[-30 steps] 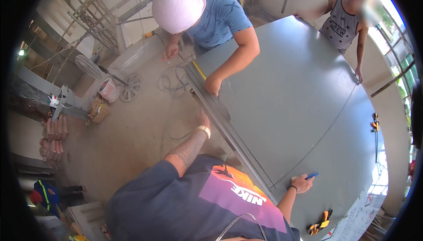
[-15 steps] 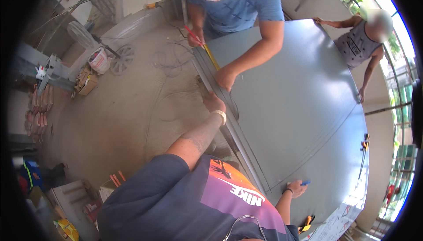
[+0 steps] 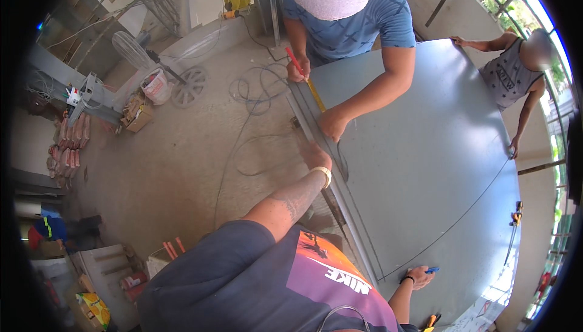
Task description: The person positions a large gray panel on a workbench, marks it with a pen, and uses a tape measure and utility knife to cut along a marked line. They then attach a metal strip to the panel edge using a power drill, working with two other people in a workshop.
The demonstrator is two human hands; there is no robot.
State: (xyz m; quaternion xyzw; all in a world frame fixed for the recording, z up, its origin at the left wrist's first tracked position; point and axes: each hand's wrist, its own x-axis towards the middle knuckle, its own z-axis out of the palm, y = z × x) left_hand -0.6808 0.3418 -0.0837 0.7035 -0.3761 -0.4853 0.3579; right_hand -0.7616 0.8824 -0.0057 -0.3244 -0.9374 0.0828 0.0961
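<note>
Blue pen (image 3: pixel 432 270) gripped over grey board (image 3: pixel 425 168)

The right hand (image 3: pixel 420 278) has its fingers curled round the pen, which pokes out past them near the board's near end. The left hand (image 3: pixel 316 156) is at the left edge, too blurred for me to tell its grip.
</note>
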